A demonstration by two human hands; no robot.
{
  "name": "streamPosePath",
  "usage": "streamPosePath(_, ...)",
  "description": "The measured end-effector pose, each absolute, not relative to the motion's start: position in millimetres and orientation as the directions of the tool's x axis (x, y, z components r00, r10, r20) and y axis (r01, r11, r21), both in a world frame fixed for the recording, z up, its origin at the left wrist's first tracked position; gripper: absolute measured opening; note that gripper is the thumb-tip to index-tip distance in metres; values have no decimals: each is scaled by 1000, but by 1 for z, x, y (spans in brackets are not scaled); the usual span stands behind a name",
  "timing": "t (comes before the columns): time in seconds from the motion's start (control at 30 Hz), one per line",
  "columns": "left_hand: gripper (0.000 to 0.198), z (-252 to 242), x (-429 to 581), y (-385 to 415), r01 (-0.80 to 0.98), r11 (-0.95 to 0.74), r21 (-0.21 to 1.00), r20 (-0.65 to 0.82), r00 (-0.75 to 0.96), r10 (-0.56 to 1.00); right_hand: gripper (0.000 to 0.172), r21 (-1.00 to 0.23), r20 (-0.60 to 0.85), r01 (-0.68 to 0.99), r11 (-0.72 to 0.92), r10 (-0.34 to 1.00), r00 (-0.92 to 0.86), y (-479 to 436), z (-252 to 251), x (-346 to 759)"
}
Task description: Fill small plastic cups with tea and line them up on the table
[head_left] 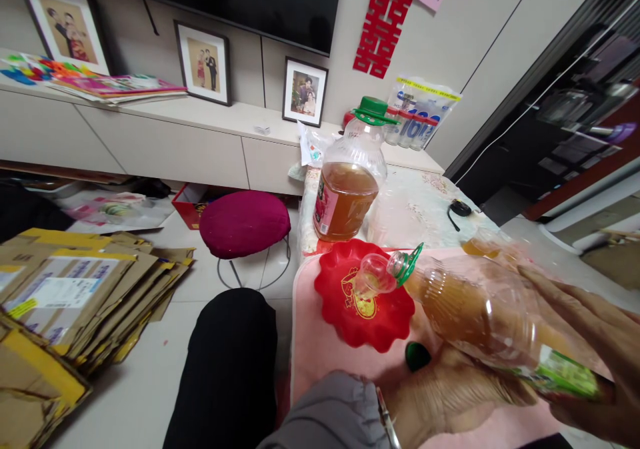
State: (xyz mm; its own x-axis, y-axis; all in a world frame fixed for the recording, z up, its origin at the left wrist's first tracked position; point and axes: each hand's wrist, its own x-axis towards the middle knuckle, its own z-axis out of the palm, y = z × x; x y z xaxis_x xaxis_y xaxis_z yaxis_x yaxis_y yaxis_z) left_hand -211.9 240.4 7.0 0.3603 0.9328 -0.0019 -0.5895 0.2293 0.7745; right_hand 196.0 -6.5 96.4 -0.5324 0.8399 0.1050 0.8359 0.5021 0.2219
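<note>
A clear plastic bottle (475, 309) of amber liquid lies tilted, its open neck with a green ring pointing left over a red scalloped plate (350, 315). My left hand (450, 395), in a grey sleeve, cups the bottle from beneath. A dark green cap (417, 357) shows at its fingertips. My right hand (595, 342) wraps the bottle's labelled base, fingers lying along its side. A second, larger bottle (350, 182) of amber liquid stands upright behind the plate, its green lid on.
The plate rests on a pink mat (320, 349) on a patterned table (425, 202) that carries a black object (459, 209) and a pack of small bottles (420, 112). To the left are a magenta stool (244, 223) and flattened cardboard (75, 289).
</note>
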Motion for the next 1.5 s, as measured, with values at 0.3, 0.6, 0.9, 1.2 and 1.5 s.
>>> streamPosePath(0.3, 72, -10, -213, 235, -523, 121, 844, 119, 402, 908, 116, 255, 86, 820, 512, 833, -547, -6, 98, 196)
streamPosePath(0.6, 88, -18, -231, 233, -419, -49, 907, 328, 628, 706, 114, 249, 104, 813, 527, 820, -563, -5, 96, 201)
streamPosePath(0.9, 59, -8, -247, 225, -289, -194, 938, 348, 762, 546, 116, 221, 98, 818, 532, 822, -561, -2, 101, 192)
streamPosePath(1.2, 54, 9, -240, 227, -181, -221, 958, 279, 764, 582, 116, 239, 121, 810, 535, 812, -571, -2, 95, 202)
streamPosePath(1.5, 58, -4, -192, 202, -130, -173, 976, 210, 756, 620, 111, 215, 100, 817, 534, 821, -563, 0, 102, 193)
